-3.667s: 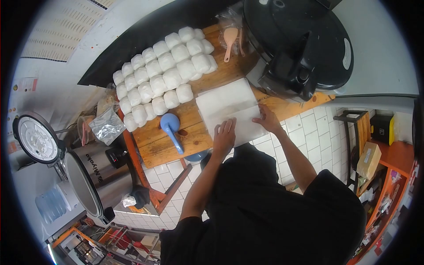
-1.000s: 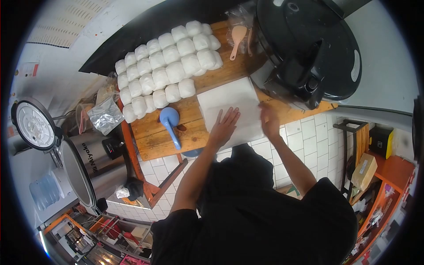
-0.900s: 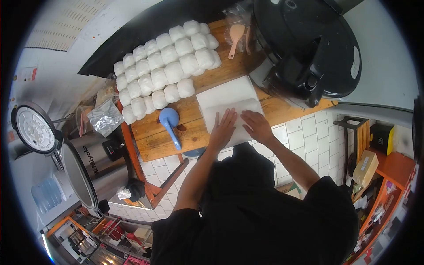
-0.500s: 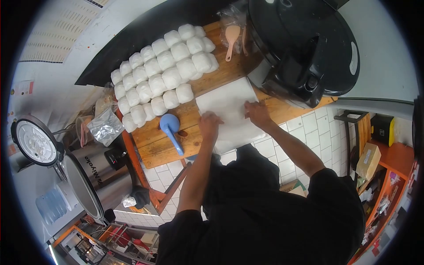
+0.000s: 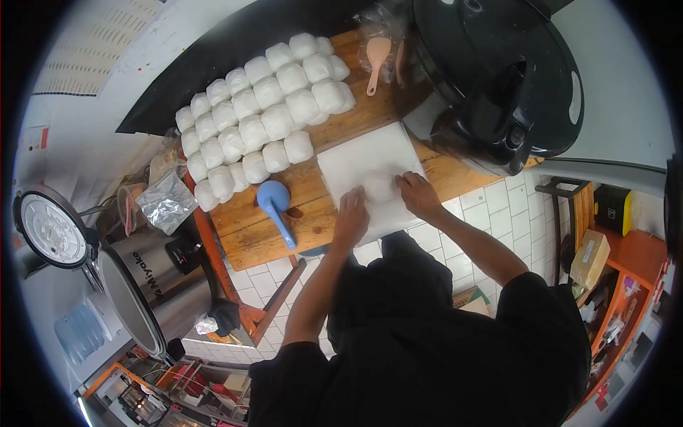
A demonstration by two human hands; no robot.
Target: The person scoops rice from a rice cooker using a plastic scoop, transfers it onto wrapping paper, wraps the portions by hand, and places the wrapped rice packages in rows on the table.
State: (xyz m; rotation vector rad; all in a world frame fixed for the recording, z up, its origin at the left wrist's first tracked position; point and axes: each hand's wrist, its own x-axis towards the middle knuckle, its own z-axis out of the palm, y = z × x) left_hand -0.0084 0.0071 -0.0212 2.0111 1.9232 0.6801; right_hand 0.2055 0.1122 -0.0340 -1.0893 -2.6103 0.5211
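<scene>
A stack of white wrapping sheets (image 5: 356,153) lies on the wooden table in front of me. A rounded white lump (image 5: 379,186) sits on its near part, between my hands, and looks covered by the top sheet. My left hand (image 5: 351,213) is closed on the sheet at the lump's left side, fingers bent. On the other side, my right hand (image 5: 418,195) pinches the sheet close against the lump. Several rows of white wrapped bundles (image 5: 263,107) stand to the left. A blue rice scoop (image 5: 274,206) rests near my left hand.
A large black-lidded rice cooker (image 5: 491,85) stands at the right of the wooden table (image 5: 242,238). A pink rice paddle (image 5: 377,64) lies at the back. At left is an opened Miyako cooker (image 5: 160,267), beside crumpled foil (image 5: 167,203). Orange shelves (image 5: 633,256) stand at right.
The rounded lump now shows between my hands, where the sheet looked flatter before. My left hand has moved slightly right and nearer to me; my right hand has shifted a little nearer too.
</scene>
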